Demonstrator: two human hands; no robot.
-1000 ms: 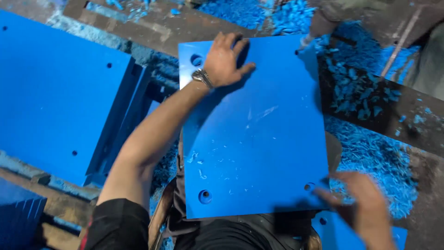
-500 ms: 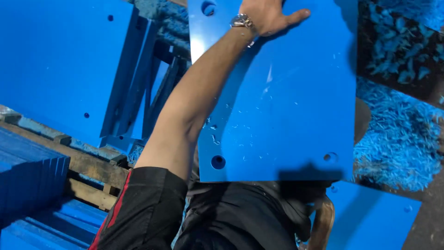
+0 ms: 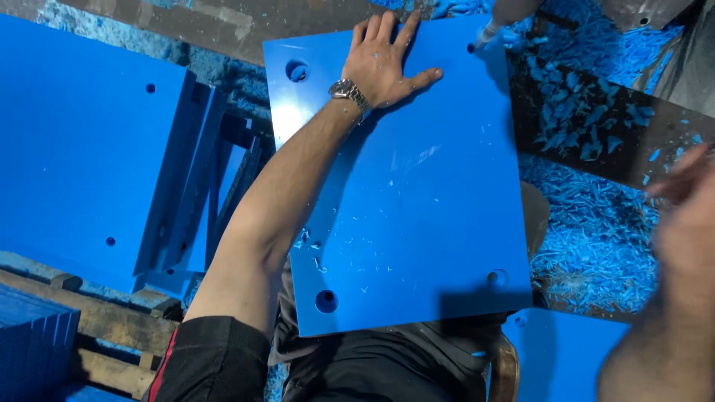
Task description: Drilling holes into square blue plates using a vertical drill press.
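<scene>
A large blue plastic sheet (image 3: 417,201) with round holes near its corners lies flat in front of me. My left hand (image 3: 383,63), a metal watch on its wrist, presses flat on the sheet's far edge with fingers spread. My right hand (image 3: 689,216) hovers blurred at the right side, off the sheet and above blue shavings; it holds nothing that I can see. Small blue chips are scattered over the sheet's surface.
A stack of similar blue sheets (image 3: 82,149) leans at the left over a wooden pallet (image 3: 112,327). Blue plastic shavings (image 3: 596,231) cover the dark metal surface (image 3: 596,134) to the right. Another blue sheet (image 3: 566,357) lies at the lower right.
The view has swung back so the whole sheet shows. My left hand stays pressed on the far edge. My right hand has come back into view at the right side.
</scene>
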